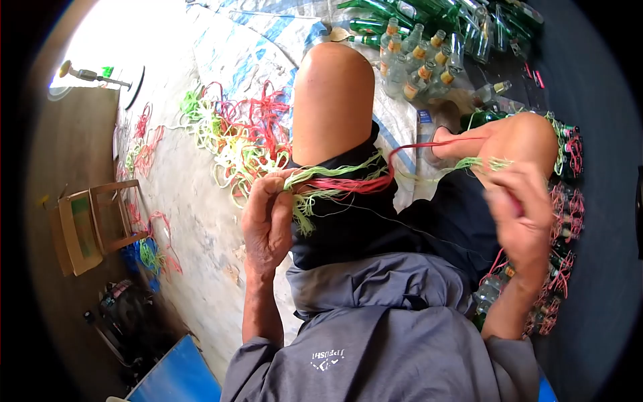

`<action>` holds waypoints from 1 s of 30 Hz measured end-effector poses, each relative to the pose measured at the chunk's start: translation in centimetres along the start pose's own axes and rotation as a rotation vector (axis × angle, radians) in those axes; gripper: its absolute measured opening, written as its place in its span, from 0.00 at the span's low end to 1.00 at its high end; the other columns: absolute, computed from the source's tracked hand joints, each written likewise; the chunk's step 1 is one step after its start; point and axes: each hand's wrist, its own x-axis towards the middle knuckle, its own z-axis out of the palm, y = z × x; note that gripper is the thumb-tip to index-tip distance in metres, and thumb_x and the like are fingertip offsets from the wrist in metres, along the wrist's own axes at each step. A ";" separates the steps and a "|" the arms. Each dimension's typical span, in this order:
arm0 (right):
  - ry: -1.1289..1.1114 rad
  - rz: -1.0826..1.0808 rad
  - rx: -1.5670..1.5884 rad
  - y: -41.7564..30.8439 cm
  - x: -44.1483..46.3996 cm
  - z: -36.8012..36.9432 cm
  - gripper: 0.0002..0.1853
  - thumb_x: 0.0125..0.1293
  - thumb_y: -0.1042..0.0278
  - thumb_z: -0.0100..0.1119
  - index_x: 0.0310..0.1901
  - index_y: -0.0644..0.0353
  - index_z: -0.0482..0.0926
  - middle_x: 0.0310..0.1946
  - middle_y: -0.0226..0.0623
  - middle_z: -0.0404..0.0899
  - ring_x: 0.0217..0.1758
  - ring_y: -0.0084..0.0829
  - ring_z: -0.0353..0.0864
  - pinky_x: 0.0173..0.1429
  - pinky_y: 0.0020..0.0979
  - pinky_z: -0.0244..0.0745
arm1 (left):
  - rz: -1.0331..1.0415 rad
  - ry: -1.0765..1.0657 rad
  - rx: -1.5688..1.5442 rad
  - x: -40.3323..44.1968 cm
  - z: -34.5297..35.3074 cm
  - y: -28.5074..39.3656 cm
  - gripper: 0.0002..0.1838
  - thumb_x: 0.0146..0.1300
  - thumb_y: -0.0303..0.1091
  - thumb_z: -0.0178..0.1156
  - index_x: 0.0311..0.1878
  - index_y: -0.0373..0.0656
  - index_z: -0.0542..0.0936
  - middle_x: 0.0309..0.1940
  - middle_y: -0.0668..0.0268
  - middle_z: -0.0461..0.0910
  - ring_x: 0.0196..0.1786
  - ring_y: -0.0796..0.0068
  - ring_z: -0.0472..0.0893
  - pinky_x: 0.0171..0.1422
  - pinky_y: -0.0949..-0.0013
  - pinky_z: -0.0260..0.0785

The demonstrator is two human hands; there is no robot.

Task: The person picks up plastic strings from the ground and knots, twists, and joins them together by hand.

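My left hand (pixel 266 218) is closed, pinching one end of a bundle of red and pale green plastic strings (pixel 348 182) across my lap. Frayed green ends hang below its fingers. One red strand runs from the bundle to my raised right leg. My right hand (pixel 522 208), partly smeared by motion, is curled over the right thigh with something dark pink showing in its grip; I cannot make out what it is. Green strands (pixel 479 163) reach close to its fingertips. A tangled pile of red and green strings (pixel 248 130) lies on the floor beyond my left hand.
Clear glass bottles (pixel 418 63) stand at the upper right, with green bottles (pixel 442 13) lying behind them. String-tied bottles (pixel 569 214) line the right side. A blue-and-white sheet (pixel 258 40) covers the floor ahead. At left are a wooden frame (pixel 119 214) and a blue panel (pixel 177 375).
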 end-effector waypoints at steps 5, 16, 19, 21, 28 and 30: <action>-0.209 -0.042 0.162 -1.1 1.9 7.0 0.20 0.55 0.77 0.74 0.50 0.61 0.81 0.46 0.42 0.78 0.43 0.48 0.84 0.47 0.40 0.79 | -0.010 0.031 -0.026 -0.2 0.5 0.2 0.07 0.76 0.18 0.46 0.51 0.32 0.73 0.54 0.53 0.82 0.54 0.69 0.84 0.62 0.66 0.75; -0.219 0.016 0.453 -0.2 2.9 12.1 0.13 0.62 0.73 0.69 0.48 0.62 0.81 0.40 0.45 0.78 0.44 0.50 0.83 0.46 0.43 0.79 | -0.002 0.029 -0.006 0.0 0.6 0.0 0.07 0.77 0.18 0.46 0.50 0.32 0.74 0.53 0.53 0.83 0.52 0.68 0.84 0.60 0.65 0.76; -0.202 0.001 0.458 -0.2 3.0 12.3 0.11 0.62 0.75 0.67 0.46 0.62 0.82 0.39 0.44 0.78 0.43 0.49 0.83 0.46 0.43 0.78 | 0.012 0.026 -0.013 0.0 0.5 -0.1 0.07 0.76 0.18 0.46 0.50 0.32 0.74 0.53 0.54 0.83 0.52 0.68 0.84 0.61 0.65 0.76; -0.183 -0.057 0.412 0.0 2.8 12.8 0.09 0.62 0.76 0.66 0.45 0.62 0.82 0.37 0.44 0.78 0.41 0.49 0.82 0.45 0.43 0.78 | 0.007 0.026 -0.016 0.0 0.5 0.0 0.07 0.76 0.18 0.46 0.50 0.32 0.74 0.52 0.54 0.83 0.52 0.68 0.84 0.61 0.65 0.75; -0.166 -0.066 0.399 0.2 2.9 14.1 0.06 0.60 0.78 0.66 0.38 0.61 0.81 0.36 0.43 0.76 0.38 0.49 0.81 0.43 0.43 0.77 | -0.001 0.012 0.012 0.0 0.3 0.0 0.08 0.76 0.18 0.46 0.51 0.32 0.74 0.52 0.54 0.82 0.52 0.69 0.84 0.62 0.65 0.75; -0.177 -0.046 0.415 -0.1 3.1 13.6 0.05 0.60 0.79 0.65 0.37 0.62 0.81 0.35 0.43 0.76 0.38 0.48 0.81 0.43 0.42 0.77 | -0.008 0.017 0.000 -0.1 0.3 -0.2 0.07 0.77 0.18 0.46 0.51 0.31 0.74 0.52 0.54 0.82 0.52 0.69 0.84 0.62 0.65 0.75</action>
